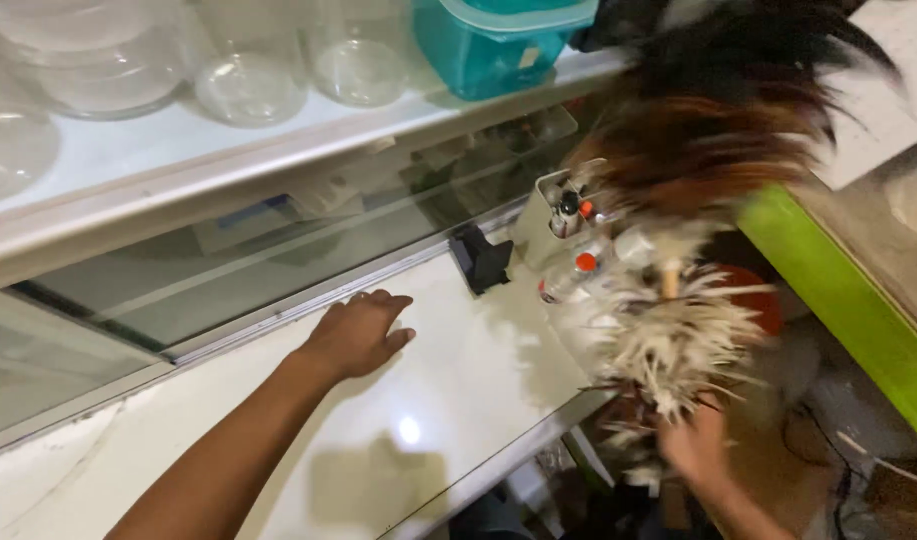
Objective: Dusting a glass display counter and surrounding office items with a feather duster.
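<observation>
Feather duster: motion-blurred, dark tips cut by top edge; handle hidden under pale feathers.
Right hand: blurred, fingers lost among feathers, grip cannot be made out; forearm cut by bottom edge.
Left hand: sharp; arm cut by bottom edge.
Small bottles behind duster: partly covered, kind unreadable.
Clear containers and teal box on shelf: tops cut by frame.
Items behind glass panel: dim, washed by reflection.
Floor clutter lower right: too dark to tell.
</observation>
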